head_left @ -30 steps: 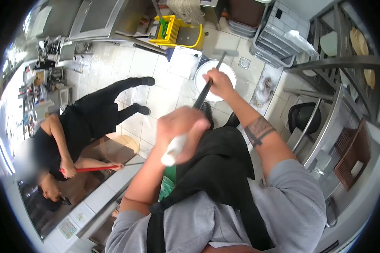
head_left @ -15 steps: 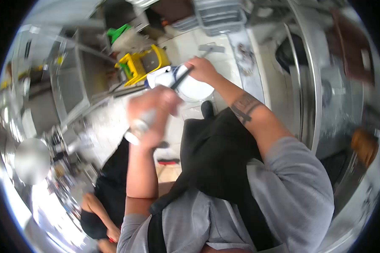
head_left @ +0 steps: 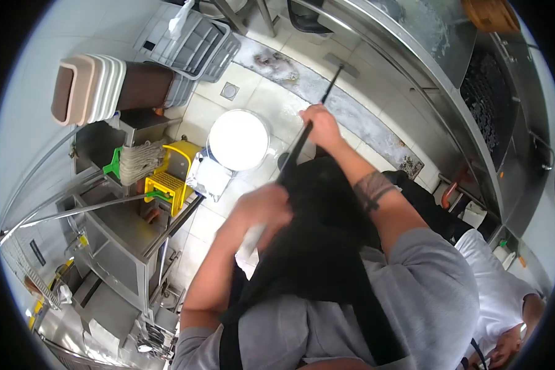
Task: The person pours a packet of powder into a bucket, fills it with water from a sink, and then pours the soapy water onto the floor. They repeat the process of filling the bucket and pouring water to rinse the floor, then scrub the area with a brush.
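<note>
My right hand (head_left: 322, 126) is wrapped round a long dark pole (head_left: 299, 147), which slants up to a flat grey head (head_left: 341, 65) on the floor strip's far side. Nearer my body, my left hand (head_left: 262, 213) is closed round the upper part of the same pole and is blurred. A pale, whitish piece (head_left: 251, 239) shows beneath that hand; what it is cannot be made out. Left of the pole, a round white-topped bucket (head_left: 238, 140) stands on the tiles, with a crumpled white and silver bag (head_left: 208, 177) beside it.
A yellow mop wringer (head_left: 182, 161) and a mop head (head_left: 140, 163) are at the left. Grey crates (head_left: 194, 43) and stacked bins (head_left: 98, 89) stand behind. A steel counter (head_left: 468, 117) runs along the right; a person in white (head_left: 496, 287) is at the lower right.
The view has swung round, so the bucket and yellow wringer appear lower and further left. Both hands still hold the pole; my left hand has moved closer to my apron.
</note>
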`<action>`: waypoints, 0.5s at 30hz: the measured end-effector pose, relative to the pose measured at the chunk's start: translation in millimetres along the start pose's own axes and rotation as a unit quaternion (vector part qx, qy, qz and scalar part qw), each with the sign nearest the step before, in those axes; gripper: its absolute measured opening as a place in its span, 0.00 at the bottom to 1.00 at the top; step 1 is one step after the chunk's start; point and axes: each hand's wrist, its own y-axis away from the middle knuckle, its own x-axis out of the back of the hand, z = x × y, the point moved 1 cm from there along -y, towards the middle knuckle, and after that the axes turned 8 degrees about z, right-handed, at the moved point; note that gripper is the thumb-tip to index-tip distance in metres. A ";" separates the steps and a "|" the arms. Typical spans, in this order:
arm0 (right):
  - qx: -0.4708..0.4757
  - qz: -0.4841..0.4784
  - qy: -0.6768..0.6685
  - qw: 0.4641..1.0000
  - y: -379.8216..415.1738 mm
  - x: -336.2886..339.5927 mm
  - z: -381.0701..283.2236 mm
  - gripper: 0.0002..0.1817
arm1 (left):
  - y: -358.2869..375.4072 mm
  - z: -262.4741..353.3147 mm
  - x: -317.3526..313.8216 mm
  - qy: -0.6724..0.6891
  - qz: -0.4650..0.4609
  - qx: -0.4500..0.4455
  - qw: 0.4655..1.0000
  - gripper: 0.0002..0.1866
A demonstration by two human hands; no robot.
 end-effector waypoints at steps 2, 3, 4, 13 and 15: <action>0.001 0.095 -0.038 0.995 10.6 -9.6 98.0 0.13 | -21.7 -52.7 -65.2 0.008 0.065 0.014 0.998 0.06; -0.031 0.060 0.011 0.998 1.0 -1.8 141.4 0.10 | -43.1 -78.6 -95.8 0.092 0.113 0.012 0.989 0.05; -0.066 0.023 0.061 0.996 -4.4 5.2 170.1 0.06 | -55.4 -94.3 -116.9 0.176 0.160 0.012 0.971 0.04; -0.152 0.038 -0.127 0.979 26.2 42.8 143.0 0.13 | -82.7 3.0 -103.0 0.009 -0.074 0.086 0.993 0.07; -0.126 0.092 -0.013 0.988 5.9 47.3 181.7 0.12 | -84.7 -45.4 -142.1 0.149 0.091 0.030 0.984 0.03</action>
